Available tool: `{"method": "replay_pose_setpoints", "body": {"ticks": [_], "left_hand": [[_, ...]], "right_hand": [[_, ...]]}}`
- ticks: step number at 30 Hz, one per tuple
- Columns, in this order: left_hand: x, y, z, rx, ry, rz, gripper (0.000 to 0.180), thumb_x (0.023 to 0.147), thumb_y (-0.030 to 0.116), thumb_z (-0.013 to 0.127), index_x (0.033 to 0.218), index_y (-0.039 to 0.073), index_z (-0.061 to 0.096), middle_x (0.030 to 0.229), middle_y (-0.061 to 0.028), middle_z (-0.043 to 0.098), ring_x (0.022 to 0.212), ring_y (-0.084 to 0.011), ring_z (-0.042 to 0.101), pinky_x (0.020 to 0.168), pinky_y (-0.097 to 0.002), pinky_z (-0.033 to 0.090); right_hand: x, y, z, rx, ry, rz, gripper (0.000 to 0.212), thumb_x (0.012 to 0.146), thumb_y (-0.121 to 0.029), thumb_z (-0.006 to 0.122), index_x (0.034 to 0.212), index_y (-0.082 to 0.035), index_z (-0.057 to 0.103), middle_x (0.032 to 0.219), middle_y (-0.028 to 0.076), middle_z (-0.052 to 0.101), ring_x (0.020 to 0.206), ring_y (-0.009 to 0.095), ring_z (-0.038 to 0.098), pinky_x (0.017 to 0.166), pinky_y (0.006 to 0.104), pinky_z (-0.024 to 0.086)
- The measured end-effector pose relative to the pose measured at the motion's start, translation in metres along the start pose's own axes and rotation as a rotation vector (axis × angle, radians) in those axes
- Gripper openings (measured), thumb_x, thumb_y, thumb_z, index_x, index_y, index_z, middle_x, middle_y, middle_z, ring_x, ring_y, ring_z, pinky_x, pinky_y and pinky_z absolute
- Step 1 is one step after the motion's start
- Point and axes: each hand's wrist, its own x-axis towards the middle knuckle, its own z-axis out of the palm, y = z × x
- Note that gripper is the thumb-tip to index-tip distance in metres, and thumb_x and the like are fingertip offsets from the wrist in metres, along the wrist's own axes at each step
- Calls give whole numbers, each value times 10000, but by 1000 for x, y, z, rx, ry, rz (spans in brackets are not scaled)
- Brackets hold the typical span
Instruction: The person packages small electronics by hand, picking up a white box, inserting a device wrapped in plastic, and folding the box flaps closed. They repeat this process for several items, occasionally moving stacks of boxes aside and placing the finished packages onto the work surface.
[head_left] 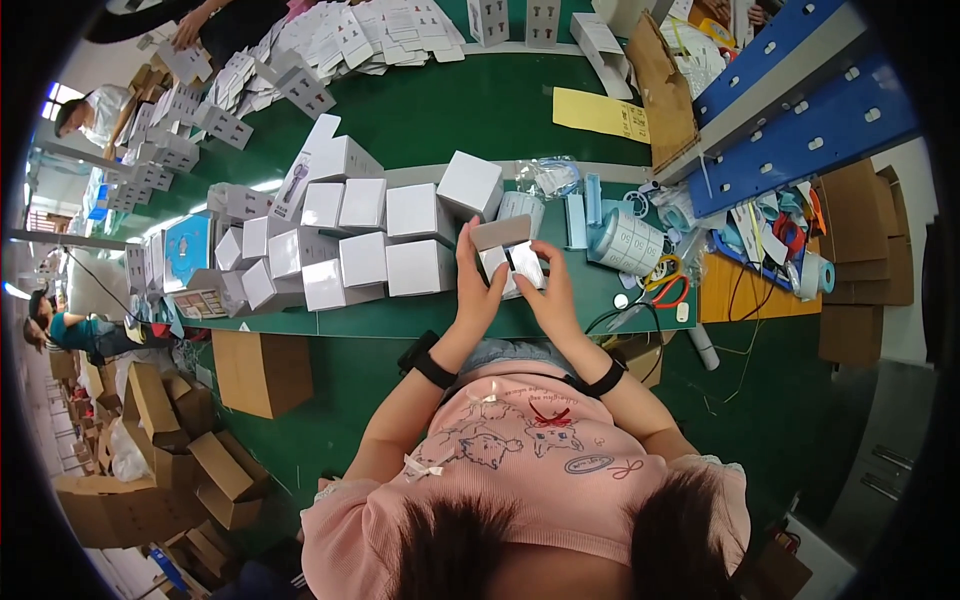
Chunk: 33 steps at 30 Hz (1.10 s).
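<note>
Both my hands hold a small white carton [527, 262] near the front edge of the green table. Its top flap [501, 234] stands raised on the far side and shows a greyish inner face. My left hand [479, 283] grips the carton's left side, thumb on top. On the other side my right hand [550, 292] wraps the right edge, its thumb also pressing the top. A dark gap runs between the top panels; what lies inside is hidden. Left of my hands stand several closed white cartons [415, 212] in rows, the nearest [420, 268] close to my left hand.
To the right lie a roll of white labels [626, 244], scissors with red handles [668, 290] and light blue plastic pieces [576, 220]. A blue perforated metal post [800, 110] rises at the far right. Flat printed cartons [360, 35] cover the far table, where another person's hand [190, 28] shows.
</note>
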Motion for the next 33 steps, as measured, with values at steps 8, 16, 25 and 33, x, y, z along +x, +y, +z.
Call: {"method": "replay_pose_setpoints", "body": {"ticks": [8, 16, 25, 33], "left_hand": [[-5, 16, -30, 361, -335, 358, 440, 743, -18, 611, 1166, 3, 490, 1247, -186, 466, 1234, -363, 382, 1025, -396, 300], [-11, 29, -28, 523, -392, 364, 470, 708, 30, 682, 1153, 18, 531, 1319, -166, 424, 1272, -390, 320, 1011, -435, 326], [-14, 24, -19, 796, -368, 461, 448, 741, 89, 661, 1148, -27, 515, 1292, -165, 440, 1243, -408, 346, 985, -488, 350], [-27, 7, -7, 825, -225, 520, 487, 711, 85, 678, 1161, -14, 517, 1287, -183, 438, 1239, -451, 328, 964, -517, 359]], "right_hand": [[-3, 17, -8, 105, -35, 109, 418, 746, -74, 642, 1125, -38, 471, 1117, 126, 488, 1063, 281, 500, 904, 353, 411], [11, 4, -55, 154, -363, -113, 487, 754, -87, 643, 1219, -103, 503, 1279, 112, 446, 1184, 268, 447, 932, 333, 414], [19, 6, -52, -196, -381, -445, 347, 782, -46, 615, 1124, -103, 607, 1300, 109, 456, 1137, 284, 495, 869, 344, 469], [14, 7, -55, -171, -453, -425, 402, 759, 26, 609, 1145, -87, 596, 1333, 149, 418, 1166, 299, 476, 886, 326, 457]]}}
